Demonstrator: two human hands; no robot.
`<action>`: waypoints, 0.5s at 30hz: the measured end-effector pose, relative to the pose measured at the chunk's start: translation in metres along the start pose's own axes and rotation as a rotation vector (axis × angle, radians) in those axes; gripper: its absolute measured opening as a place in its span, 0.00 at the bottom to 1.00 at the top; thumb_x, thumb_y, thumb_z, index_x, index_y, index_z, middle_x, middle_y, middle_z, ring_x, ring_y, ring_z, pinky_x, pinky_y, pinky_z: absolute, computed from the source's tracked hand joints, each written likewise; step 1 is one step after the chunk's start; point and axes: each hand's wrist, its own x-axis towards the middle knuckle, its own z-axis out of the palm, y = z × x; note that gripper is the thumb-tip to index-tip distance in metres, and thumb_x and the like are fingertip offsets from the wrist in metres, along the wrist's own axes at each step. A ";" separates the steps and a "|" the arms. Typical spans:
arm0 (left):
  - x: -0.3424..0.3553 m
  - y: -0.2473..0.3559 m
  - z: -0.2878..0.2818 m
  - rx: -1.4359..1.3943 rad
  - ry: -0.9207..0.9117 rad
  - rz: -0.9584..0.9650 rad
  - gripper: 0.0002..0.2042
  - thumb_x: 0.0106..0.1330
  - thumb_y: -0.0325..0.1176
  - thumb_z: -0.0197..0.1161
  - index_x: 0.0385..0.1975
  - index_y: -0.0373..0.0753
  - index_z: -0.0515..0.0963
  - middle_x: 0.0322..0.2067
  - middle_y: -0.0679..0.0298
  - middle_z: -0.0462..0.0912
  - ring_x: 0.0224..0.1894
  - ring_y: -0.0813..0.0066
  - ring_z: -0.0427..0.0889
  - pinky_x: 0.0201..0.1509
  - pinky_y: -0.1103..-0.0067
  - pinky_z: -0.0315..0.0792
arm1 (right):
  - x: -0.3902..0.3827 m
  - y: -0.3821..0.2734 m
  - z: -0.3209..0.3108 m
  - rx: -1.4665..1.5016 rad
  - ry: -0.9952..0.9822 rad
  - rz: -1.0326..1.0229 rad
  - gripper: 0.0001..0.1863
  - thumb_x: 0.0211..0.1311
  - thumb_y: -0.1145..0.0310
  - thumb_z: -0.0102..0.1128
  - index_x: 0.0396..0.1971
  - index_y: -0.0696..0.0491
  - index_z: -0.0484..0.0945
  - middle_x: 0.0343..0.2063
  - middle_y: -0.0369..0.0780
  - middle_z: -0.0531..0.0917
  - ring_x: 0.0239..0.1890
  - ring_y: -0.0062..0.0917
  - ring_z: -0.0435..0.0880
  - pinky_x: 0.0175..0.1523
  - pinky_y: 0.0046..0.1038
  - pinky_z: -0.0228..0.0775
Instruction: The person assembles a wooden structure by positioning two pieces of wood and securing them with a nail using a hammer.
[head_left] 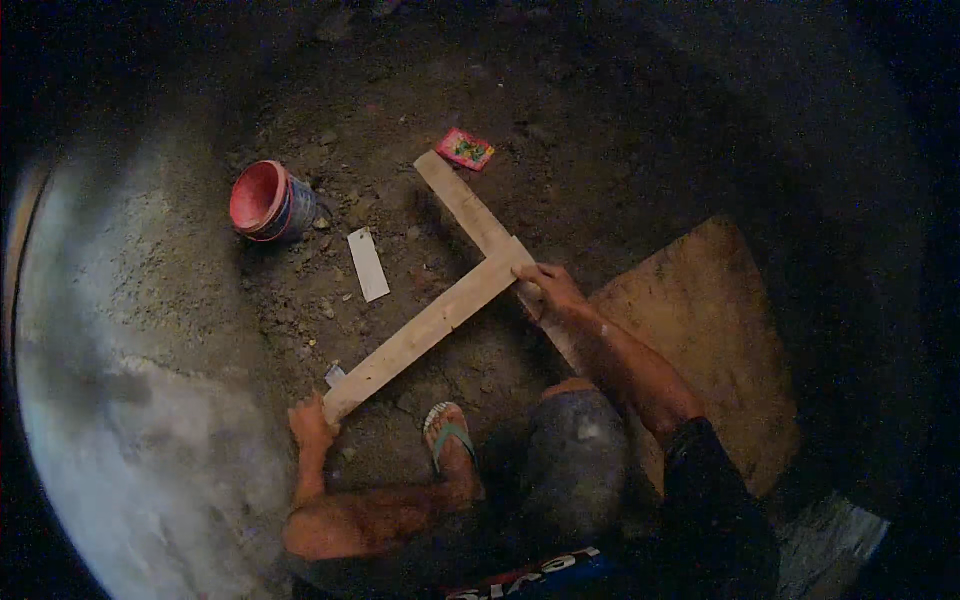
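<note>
A pale wooden plank [425, 330] runs slantwise from near my left foot up to the middle of the view. Its far end lies across a second wooden plank [462, 203], which slants the other way beneath it, so the two meet in a T shape. My left hand [312, 422] is closed around the near left end of the upper plank. At the crossing, my right hand [550, 290] grips the upper plank's far end, its thumb side on top and some fingers hidden below. The lower plank continues under my right forearm.
A red-lined bucket [262, 203] and a small white strip [368, 265] are on the dirt floor to the left. By the lower plank's far end lies a pink-red packet [466, 149]. A large brown board [710, 330] lies at right; a pale concrete surface [150, 430] borders the left.
</note>
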 end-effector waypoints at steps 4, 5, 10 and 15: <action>0.008 0.003 0.004 -0.038 -0.049 0.075 0.39 0.44 0.48 0.82 0.59 0.43 0.75 0.45 0.53 0.84 0.54 0.53 0.80 0.65 0.53 0.64 | 0.006 0.013 0.002 0.003 0.025 -0.053 0.39 0.59 0.37 0.66 0.54 0.58 0.80 0.30 0.41 0.82 0.25 0.27 0.82 0.28 0.30 0.74; 0.011 0.004 0.003 -0.010 -0.098 0.067 0.39 0.45 0.48 0.81 0.59 0.43 0.75 0.44 0.52 0.85 0.53 0.52 0.80 0.65 0.53 0.64 | 0.014 0.022 0.001 -0.021 -0.001 -0.080 0.38 0.59 0.37 0.66 0.53 0.59 0.80 0.28 0.40 0.82 0.22 0.26 0.80 0.27 0.29 0.73; 0.016 0.009 -0.003 -0.096 0.018 0.033 0.37 0.47 0.47 0.80 0.59 0.42 0.76 0.43 0.52 0.85 0.53 0.50 0.81 0.65 0.51 0.63 | 0.048 0.052 0.006 -0.077 -0.039 -0.047 0.36 0.61 0.37 0.64 0.50 0.58 0.82 0.29 0.38 0.82 0.23 0.23 0.80 0.29 0.27 0.72; 0.016 -0.020 0.033 0.102 0.052 0.019 0.35 0.48 0.45 0.79 0.58 0.43 0.77 0.44 0.52 0.86 0.56 0.49 0.79 0.67 0.51 0.62 | 0.050 0.054 0.018 -0.187 0.047 -0.095 0.34 0.60 0.38 0.65 0.51 0.56 0.84 0.40 0.40 0.85 0.39 0.27 0.83 0.44 0.32 0.75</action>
